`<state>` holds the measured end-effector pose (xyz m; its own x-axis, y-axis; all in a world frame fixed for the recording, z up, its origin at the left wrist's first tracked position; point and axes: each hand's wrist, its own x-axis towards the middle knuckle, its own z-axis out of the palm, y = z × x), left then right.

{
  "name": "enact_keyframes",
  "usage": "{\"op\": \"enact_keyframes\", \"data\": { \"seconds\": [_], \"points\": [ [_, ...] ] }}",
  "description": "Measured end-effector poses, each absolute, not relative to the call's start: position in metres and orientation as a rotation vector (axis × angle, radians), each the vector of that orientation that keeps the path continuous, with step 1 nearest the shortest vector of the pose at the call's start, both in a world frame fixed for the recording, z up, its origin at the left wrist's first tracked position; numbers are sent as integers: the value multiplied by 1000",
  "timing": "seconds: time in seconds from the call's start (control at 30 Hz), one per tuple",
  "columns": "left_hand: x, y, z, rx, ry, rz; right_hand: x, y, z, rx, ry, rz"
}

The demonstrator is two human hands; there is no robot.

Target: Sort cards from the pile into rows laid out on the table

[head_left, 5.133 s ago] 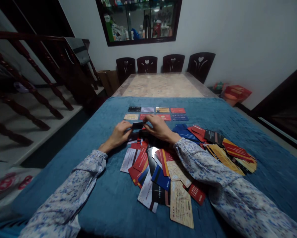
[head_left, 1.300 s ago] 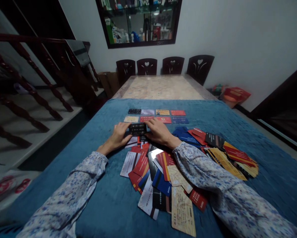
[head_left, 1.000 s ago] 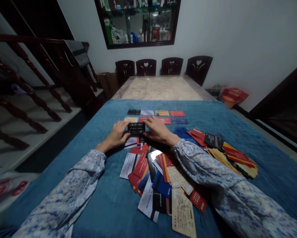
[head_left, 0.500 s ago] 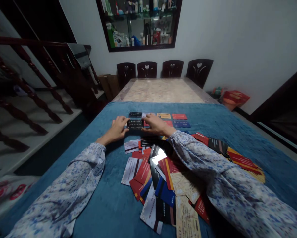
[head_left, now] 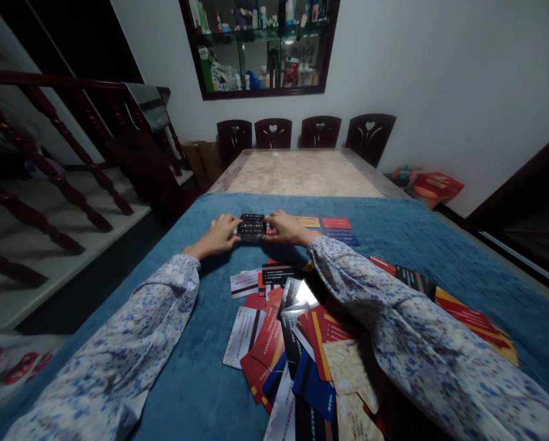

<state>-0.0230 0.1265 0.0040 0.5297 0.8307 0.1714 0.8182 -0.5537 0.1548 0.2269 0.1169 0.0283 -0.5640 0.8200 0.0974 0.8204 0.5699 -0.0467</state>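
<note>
Between my two hands is a black card (head_left: 251, 230) with pale print, face up. My left hand (head_left: 220, 234) pinches its left edge, and my right hand (head_left: 289, 229) pinches its right edge. Just behind it lies another black card (head_left: 253, 217) in the far row, partly overlapped from this angle. To the right of my hands a yellow card (head_left: 309, 222), a red card (head_left: 336, 223) and a blue card (head_left: 342, 237) lie flat in rows. The other cards of those rows are mostly hidden by my hands.
Nearer me, a loose overlapping pile of cards (head_left: 267, 331) spreads over the blue tablecloth (head_left: 186, 380). More cards (head_left: 467, 315) lie at the right, partly behind my right sleeve. Several dark chairs (head_left: 321, 132) stand at the table's far end, below a glass-front cabinet (head_left: 265, 55).
The black card was turned from nearly edge-on to face me. Both hands then carried it forward, away from the pile, to the rows of laid-out cards. The view has tilted slightly up.
</note>
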Motion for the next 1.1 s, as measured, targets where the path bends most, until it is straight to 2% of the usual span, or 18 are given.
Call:
{"op": "enact_keyframes", "data": {
  "seconds": [1.1],
  "points": [
    [-18, 215, 0, 2615, 1547, 111, 215, 194, 14, -1570, -2690, 13]
  ]
}}
